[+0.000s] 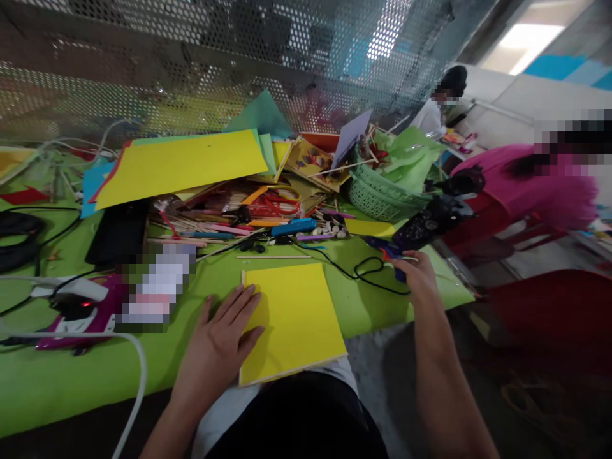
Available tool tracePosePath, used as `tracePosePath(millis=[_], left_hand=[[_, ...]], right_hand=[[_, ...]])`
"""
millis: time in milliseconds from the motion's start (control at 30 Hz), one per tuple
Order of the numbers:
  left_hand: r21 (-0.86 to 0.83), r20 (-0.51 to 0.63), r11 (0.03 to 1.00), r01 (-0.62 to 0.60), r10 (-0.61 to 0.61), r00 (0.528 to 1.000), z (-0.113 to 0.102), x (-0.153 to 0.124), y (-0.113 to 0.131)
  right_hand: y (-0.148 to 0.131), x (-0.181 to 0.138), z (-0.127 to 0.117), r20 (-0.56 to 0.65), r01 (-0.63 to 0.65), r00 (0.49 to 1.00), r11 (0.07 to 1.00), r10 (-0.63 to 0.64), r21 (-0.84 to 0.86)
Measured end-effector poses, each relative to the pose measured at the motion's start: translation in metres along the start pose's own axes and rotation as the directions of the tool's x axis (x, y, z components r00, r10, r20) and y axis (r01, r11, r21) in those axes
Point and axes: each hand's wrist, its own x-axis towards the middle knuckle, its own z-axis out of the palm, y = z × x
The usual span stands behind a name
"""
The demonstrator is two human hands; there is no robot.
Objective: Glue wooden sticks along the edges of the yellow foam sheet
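Observation:
A square yellow sheet (291,319) lies at the table's near edge, with thin wooden sticks along its left and near edges. My left hand (224,338) rests flat on the sheet's left side, fingers stretched out. Off to the right, my right hand (415,273) is closed around a blue-and-orange-handled tool (400,273) that resembles cutting pliers. Its dark head points left, and the fingers partly hide the handles. Beyond the sheet lies a single thin stick (272,257). A black cord (361,275) loops between the sheet and my right hand.
Coloured paper (186,166), pencils and sticks crowd the back of the green table (86,382). A green basket (382,194) stands back right beside a dark bottle-like object (425,223). A power strip (76,312) with white cables lies left. Two people are beyond, right.

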Motion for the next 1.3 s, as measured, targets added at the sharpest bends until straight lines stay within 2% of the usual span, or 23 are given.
tracePosePath(millis=[200, 300, 400, 600, 733, 900, 1033, 1167, 1200, 1300], left_hand=[[-0.007, 0.005, 0.999, 0.031, -0.031, 0.999, 0.002, 0.0, -0.001], [-0.02, 0.004, 0.999, 0.051, -0.051, 0.999, 0.003, 0.002, 0.002], [-0.035, 0.021, 0.997, 0.074, -0.073, 0.997, 0.002, 0.004, 0.007], [-0.08, 0.029, 0.986, 0.147, -0.145, 0.989, -0.001, 0.002, 0.011], [-0.142, 0.017, 0.977, 0.161, -0.16, 0.987, -0.004, -0.001, 0.012], [-0.203, -0.006, 0.962, 0.182, -0.187, 0.982, -0.005, -0.001, 0.015], [-0.237, -0.007, 0.95, 0.203, -0.211, 0.977, -0.006, -0.002, 0.016], [-0.253, -0.001, 0.946, 0.203, -0.21, 0.978, -0.007, -0.003, 0.015], [-0.258, 0.003, 0.945, 0.201, -0.208, 0.978, -0.007, -0.003, 0.015], [-0.28, 0.009, 0.938, 0.204, -0.21, 0.978, -0.006, -0.004, 0.015]], right_hand=[[-0.02, -0.028, -0.008, 0.078, 0.001, 0.997, 0.97, -0.02, 0.245], [-0.026, -0.038, -0.009, 0.22, -0.038, 0.975, 0.946, -0.036, 0.323], [-0.032, -0.048, -0.003, 0.409, -0.12, 0.912, 0.939, -0.024, 0.323], [-0.049, -0.066, 0.015, 0.615, -0.221, 0.779, 0.865, -0.121, 0.45], [-0.057, -0.07, 0.031, 0.681, -0.223, 0.725, 0.901, -0.102, 0.372], [-0.065, -0.082, 0.058, 0.784, -0.241, 0.62, 0.944, -0.028, 0.224], [-0.073, -0.094, 0.08, 0.788, -0.259, 0.614, 0.956, 0.052, 0.139], [-0.077, -0.102, 0.099, 0.815, -0.257, 0.568, 0.965, 0.117, 0.041], [-0.078, -0.103, 0.102, 0.807, -0.255, 0.58, 0.966, 0.113, 0.047], [-0.082, -0.106, 0.107, 0.745, -0.222, 0.667, 0.963, 0.036, 0.152]])
